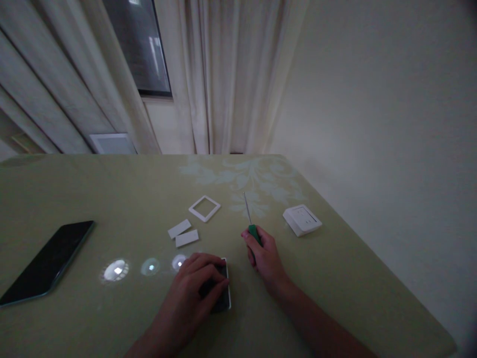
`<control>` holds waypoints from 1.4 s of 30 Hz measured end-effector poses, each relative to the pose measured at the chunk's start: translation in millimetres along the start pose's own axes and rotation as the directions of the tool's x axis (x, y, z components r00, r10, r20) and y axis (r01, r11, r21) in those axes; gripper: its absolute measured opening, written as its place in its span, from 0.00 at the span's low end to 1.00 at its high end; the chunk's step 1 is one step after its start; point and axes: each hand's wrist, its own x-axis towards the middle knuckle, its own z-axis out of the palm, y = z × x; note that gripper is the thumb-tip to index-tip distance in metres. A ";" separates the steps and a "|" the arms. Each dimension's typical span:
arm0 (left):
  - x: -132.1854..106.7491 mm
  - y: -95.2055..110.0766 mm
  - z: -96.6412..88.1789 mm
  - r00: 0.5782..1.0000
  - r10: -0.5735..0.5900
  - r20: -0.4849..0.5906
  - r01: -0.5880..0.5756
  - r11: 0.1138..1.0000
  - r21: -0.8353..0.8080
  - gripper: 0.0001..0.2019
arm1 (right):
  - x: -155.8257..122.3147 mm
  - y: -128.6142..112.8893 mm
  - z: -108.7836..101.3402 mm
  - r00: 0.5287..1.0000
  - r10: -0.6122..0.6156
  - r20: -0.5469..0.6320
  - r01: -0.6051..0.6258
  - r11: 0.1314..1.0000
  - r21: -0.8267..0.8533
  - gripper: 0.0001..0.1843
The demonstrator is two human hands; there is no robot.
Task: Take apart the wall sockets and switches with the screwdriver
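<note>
My right hand is wrapped round the green handle of a screwdriver, whose thin metal shaft points up and away from me. Under my left hand lies a dark square piece with a white rim. The left fingers curl over its top and hide much of it. Beyond that hand, two small white rectangular plates lie on the table, one touching or overlapping the other. Farther back is an open white square frame. To the right of the screwdriver sits a white wall socket.
A black tablet lies flat at the left of the green patterned table. Lamp reflections shine on the tabletop. A pale wall runs along the table's right edge, and curtains hang behind it.
</note>
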 end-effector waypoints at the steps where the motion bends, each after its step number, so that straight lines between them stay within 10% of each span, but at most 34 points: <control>1: -0.2 0.0 0.1 1.000 -0.004 -0.005 0.004 1.000 0.007 0.08 | -0.2 -0.2 -0.1 1.000 -0.002 0.002 0.002 1.000 -0.003 0.19; 20: 5.4 7.8 -0.5 0.993 -0.115 0.003 0.115 0.993 -0.037 0.09 | -2.6 -7.3 -4.3 0.979 -0.151 0.140 0.155 0.988 -0.016 0.23; 26: -1.9 -4.7 -22.9 0.975 -0.118 0.187 0.127 0.991 -0.039 0.36 | -4.1 -26.2 -19.9 0.931 -0.365 -0.008 0.364 0.930 -0.053 0.16; 30: -1.0 -7.5 -25.8 0.965 -0.079 0.249 0.073 0.997 0.031 0.44 | -10.3 -58.7 -28.2 0.813 -0.547 -0.198 0.542 0.836 -0.086 0.16; 35: 3.8 -8.5 -20.4 0.974 -0.057 0.220 0.044 0.997 0.062 0.40 | -20.9 -108.2 -20.3 0.431 -0.900 -0.056 0.827 0.420 -0.373 0.10; 42: 5.6 -10.8 -21.5 0.979 -0.051 0.196 0.044 0.998 0.040 0.39 | -8.8 -110.8 8.5 0.368 -0.898 0.243 0.899 0.276 -0.341 0.09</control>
